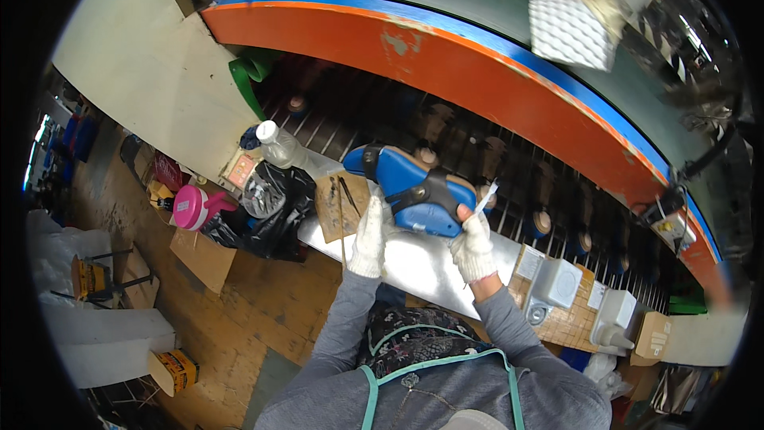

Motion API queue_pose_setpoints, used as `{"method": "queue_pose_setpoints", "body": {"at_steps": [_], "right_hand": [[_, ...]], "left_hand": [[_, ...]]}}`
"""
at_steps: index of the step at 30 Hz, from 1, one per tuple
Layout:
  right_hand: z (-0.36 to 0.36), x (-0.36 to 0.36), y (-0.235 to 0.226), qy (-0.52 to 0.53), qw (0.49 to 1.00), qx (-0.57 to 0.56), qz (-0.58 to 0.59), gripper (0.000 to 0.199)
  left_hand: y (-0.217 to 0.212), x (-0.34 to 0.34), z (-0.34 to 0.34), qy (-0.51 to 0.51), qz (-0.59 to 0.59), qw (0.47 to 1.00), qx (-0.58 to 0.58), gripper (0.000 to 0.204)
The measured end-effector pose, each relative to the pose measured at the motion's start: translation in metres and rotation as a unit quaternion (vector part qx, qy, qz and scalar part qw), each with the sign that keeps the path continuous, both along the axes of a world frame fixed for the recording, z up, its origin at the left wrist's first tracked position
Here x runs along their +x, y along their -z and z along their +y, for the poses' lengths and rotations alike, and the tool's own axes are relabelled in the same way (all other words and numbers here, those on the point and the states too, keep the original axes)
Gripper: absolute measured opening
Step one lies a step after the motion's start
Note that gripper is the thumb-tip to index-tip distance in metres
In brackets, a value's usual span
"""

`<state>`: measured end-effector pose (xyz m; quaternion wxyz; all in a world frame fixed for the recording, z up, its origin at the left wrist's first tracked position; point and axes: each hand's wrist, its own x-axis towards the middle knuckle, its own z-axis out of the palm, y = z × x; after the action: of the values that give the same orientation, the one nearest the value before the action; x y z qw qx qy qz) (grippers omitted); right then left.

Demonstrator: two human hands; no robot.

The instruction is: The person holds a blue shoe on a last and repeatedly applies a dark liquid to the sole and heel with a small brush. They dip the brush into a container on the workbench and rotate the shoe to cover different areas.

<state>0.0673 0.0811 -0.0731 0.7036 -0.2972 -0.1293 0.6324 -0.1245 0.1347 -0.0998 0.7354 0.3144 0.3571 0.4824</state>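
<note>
A blue shoe last (432, 220) with black sandal straps across it is held up in front of me, over a shiny metal ledge (434, 261). My left hand (369, 239), in a white knitted glove, grips its left side, fingers partly hidden. At the other end, my right hand (474, 252) closes on the last, its bare thumb pressed against the blue surface. A thin white strip (486, 198) sticks up beside that thumb; what it is I cannot make out.
Beyond the ledge, a rack of metal bars carries several lasts (542, 223) under an orange panel (477, 64). Left are a stained board with tools (338, 211), a clear bottle (280, 146), a black bag (290, 211) and a pink jug (191, 207). Grey-white dispensers (557, 283) stand right.
</note>
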Motion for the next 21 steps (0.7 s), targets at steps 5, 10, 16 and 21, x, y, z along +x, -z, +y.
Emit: {"method": "queue_pose_setpoints", "body": {"at_steps": [5,10,16,21], "right_hand": [[0.121,-0.021,0.045,0.106,0.98,-0.131,-0.108,0.055],[0.244,-0.064,0.083,0.224,0.923,-0.14,-0.282,0.063],[0.306,-0.123,0.107,0.287,0.78,-0.17,-0.53,0.06],[0.307,-0.129,0.109,0.029,0.764,-0.282,-0.579,0.062]], "left_hand": [[-0.005,-0.046,-0.017,-0.036,0.058,0.996,-0.051,0.089],[-0.005,-0.079,-0.041,-0.047,0.052,0.995,-0.076,0.085],[0.001,-0.102,-0.038,-0.089,0.018,0.99,-0.112,0.072],[0.002,-0.109,-0.023,-0.121,0.011,0.984,-0.127,0.066]]}}
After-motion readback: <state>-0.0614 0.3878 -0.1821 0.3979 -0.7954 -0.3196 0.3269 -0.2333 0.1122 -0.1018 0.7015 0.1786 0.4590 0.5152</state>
